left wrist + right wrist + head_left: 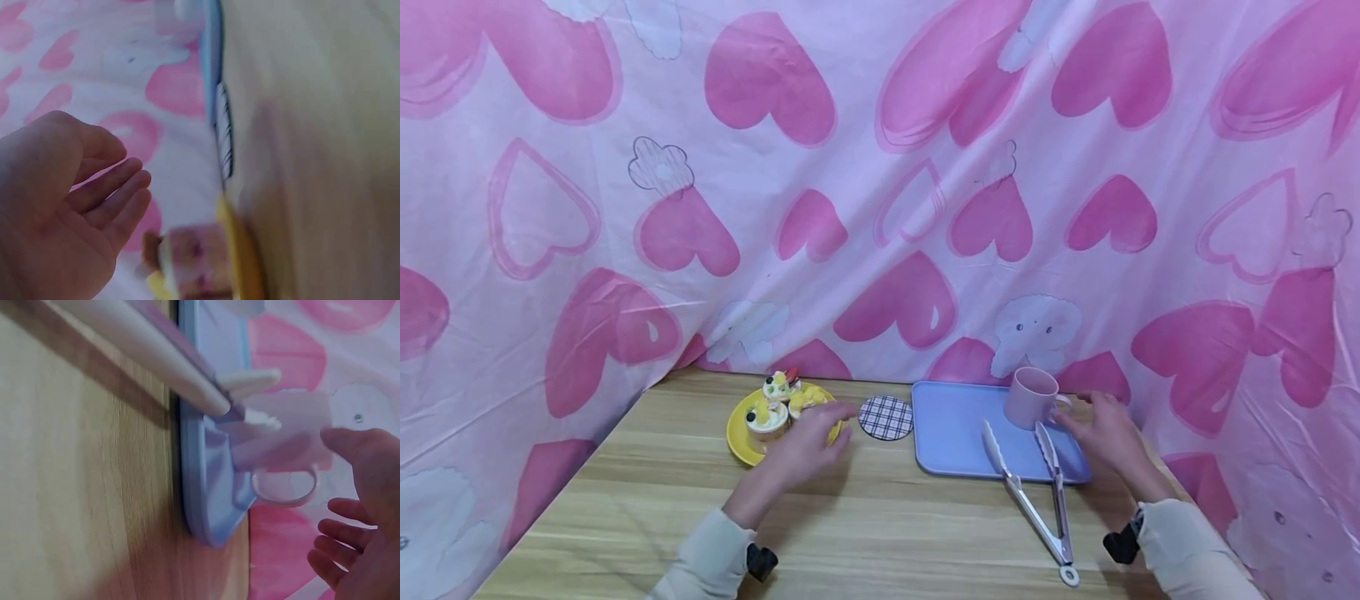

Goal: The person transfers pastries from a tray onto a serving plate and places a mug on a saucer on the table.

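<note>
My left hand (811,443) hovers by the right side of a yellow plate (735,443), its fingers loosely bent and holding nothing. Several cream-topped cupcakes (767,417) with fruit stand on that plate, partly hidden by the hand. My right hand (1105,432) is beside the handle of a pink mug (1028,400); in the right wrist view its fingers (340,534) spread around the handle side without gripping it. The mug stands upright at the back right of a blue tray (955,442). Metal tongs (1026,500) lie spread, their white tips over the tray and their hinge end toward me.
A round checked coaster (886,417) lies between the plate and the tray. All of it is on a wooden table (850,525). Behind and along both sides hangs a pink heart-print cloth (880,208).
</note>
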Tool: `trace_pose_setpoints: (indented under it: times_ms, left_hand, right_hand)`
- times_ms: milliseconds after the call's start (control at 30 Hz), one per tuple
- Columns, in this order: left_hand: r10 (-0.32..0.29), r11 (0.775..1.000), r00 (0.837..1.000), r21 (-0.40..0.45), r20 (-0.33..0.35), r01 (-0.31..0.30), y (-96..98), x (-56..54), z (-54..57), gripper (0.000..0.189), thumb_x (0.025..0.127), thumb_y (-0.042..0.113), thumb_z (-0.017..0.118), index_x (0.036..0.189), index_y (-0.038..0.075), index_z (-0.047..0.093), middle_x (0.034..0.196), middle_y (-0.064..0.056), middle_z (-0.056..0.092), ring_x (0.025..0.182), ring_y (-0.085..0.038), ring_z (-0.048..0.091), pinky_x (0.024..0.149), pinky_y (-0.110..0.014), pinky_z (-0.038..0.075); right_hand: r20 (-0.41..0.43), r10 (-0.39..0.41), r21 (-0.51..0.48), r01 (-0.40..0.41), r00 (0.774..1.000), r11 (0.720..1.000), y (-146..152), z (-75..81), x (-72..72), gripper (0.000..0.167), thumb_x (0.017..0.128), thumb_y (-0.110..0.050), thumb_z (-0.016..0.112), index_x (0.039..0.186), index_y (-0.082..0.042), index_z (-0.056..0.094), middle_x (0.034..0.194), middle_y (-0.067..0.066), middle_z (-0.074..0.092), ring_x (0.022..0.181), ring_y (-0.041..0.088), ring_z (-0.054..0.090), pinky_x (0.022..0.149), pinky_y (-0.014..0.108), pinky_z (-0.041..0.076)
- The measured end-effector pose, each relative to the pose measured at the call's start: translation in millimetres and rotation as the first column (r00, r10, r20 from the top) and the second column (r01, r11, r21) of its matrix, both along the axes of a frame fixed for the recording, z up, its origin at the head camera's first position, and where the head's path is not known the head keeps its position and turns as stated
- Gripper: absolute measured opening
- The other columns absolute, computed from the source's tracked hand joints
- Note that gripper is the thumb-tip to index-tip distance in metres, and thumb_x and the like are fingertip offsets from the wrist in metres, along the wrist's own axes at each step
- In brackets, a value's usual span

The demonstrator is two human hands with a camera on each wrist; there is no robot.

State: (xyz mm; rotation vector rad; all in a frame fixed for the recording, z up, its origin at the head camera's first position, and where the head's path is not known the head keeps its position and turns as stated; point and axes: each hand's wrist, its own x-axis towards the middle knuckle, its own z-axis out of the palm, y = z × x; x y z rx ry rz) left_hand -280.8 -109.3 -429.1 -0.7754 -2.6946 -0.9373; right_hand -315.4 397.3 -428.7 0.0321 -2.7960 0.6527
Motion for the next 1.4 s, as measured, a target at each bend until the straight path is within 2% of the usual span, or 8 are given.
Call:
trace_pose_setpoints:
  times_ms: [133, 300, 467, 633, 900, 1000, 1133, 1400]
  left_hand:
    - [-0.081, 0.995, 0.996, -0.061, 0.042, 0.083, 12.5, -0.8, -13.7, 0.038, 0.106, 0.014, 0.065, 0.143, 0.002, 0.067, 0.146, -0.017, 0.069, 0.139, -0.035, 0.064, 0.117, -0.052, 0.055]
    - [-0.113, 0.987, 0.990, -0.105, 0.088, 0.122, 23.9, -1.5, -22.6, 0.041, 0.109, 0.018, 0.061, 0.147, 0.001, 0.063, 0.148, -0.017, 0.068, 0.141, -0.034, 0.062, 0.118, -0.051, 0.054]
    - [-0.097, 0.985, 0.992, -0.136, 0.078, 0.107, 32.2, -3.3, -27.3, 0.044, 0.108, 0.017, 0.062, 0.149, 0.000, 0.061, 0.152, -0.020, 0.064, 0.146, -0.037, 0.057, 0.123, -0.053, 0.048]
    - [-0.055, 0.983, 0.994, -0.167, 0.090, 0.070, 38.3, -6.8, -31.5, 0.046, 0.106, 0.018, 0.064, 0.149, 0.001, 0.061, 0.158, -0.021, 0.058, 0.151, -0.039, 0.051, 0.127, -0.055, 0.044]
    - [-0.055, 0.979, 0.988, -0.186, 0.143, 0.082, 39.9, -9.8, -34.9, 0.047, 0.106, 0.019, 0.065, 0.149, 0.002, 0.061, 0.159, -0.021, 0.057, 0.151, -0.037, 0.051, 0.126, -0.053, 0.045]
    - [-0.066, 0.978, 0.984, -0.186, 0.166, 0.097, 38.0, -9.8, -35.6, 0.047, 0.107, 0.019, 0.065, 0.150, 0.002, 0.061, 0.159, -0.021, 0.057, 0.153, -0.037, 0.050, 0.127, -0.054, 0.044]
    - [-0.065, 0.978, 0.979, -0.184, 0.193, 0.101, 36.2, -9.4, -36.2, 0.049, 0.107, 0.020, 0.065, 0.152, 0.003, 0.060, 0.161, -0.020, 0.055, 0.155, -0.036, 0.048, 0.128, -0.054, 0.042]
    - [-0.057, 0.977, 0.977, -0.192, 0.205, 0.097, 35.7, -7.5, -35.4, 0.049, 0.107, 0.021, 0.065, 0.152, 0.004, 0.060, 0.159, -0.016, 0.058, 0.153, -0.035, 0.049, 0.127, -0.054, 0.044]
  right_hand:
    - [0.030, 0.013, 0.042, -0.015, 0.999, 0.999, 2, -8.0, -10.8, 0.100, 0.092, -0.070, 0.072, 0.159, -0.002, 0.044, 0.153, 0.032, 0.051, 0.141, 0.059, 0.041, 0.110, 0.086, 0.038]
    - [0.049, 0.035, 0.079, -0.039, 0.998, 0.996, -2, -11.8, -21.6, 0.101, 0.092, -0.074, 0.069, 0.151, 0.005, 0.049, 0.133, 0.034, 0.061, 0.126, 0.053, 0.051, 0.102, 0.077, 0.048]
    - [0.111, 0.025, 0.014, -0.027, 0.994, 1.000, -6, -14.3, -28.8, 0.101, 0.091, -0.078, 0.068, 0.146, 0.004, 0.049, 0.129, 0.028, 0.061, 0.116, 0.044, 0.056, 0.091, 0.060, 0.058]
    - [0.170, -0.010, -0.041, 0.017, 0.985, 0.999, -11, -16.3, -37.2, 0.100, 0.087, -0.084, 0.066, 0.137, 0.002, 0.051, 0.117, 0.020, 0.058, 0.108, 0.036, 0.053, 0.083, 0.043, 0.054]
    - [0.204, -0.011, -0.182, 0.049, 0.979, 0.982, -11, -20.6, -46.0, 0.097, 0.088, -0.083, 0.066, 0.140, -0.001, 0.056, 0.128, 0.022, 0.066, 0.111, 0.036, 0.060, 0.090, 0.042, 0.055]
    - [0.223, -0.009, -0.225, 0.061, 0.975, 0.973, -11, -21.9, -47.1, 0.090, 0.087, -0.083, 0.068, 0.126, -0.003, 0.064, 0.107, 0.015, 0.067, 0.102, 0.032, 0.060, 0.080, 0.035, 0.051]
    - [0.231, -0.006, -0.285, 0.073, 0.973, 0.956, -11, -23.8, -49.3, 0.078, 0.086, -0.081, 0.071, 0.106, -0.006, 0.069, 0.082, 0.004, 0.054, 0.092, 0.027, 0.054, 0.072, 0.031, 0.043]
    - [0.229, -0.027, -0.344, 0.107, 0.973, 0.933, -11, -26.6, -49.6, 0.073, 0.085, -0.080, 0.073, 0.091, -0.007, 0.066, 0.076, 0.002, 0.052, 0.090, 0.026, 0.053, 0.072, 0.032, 0.041]
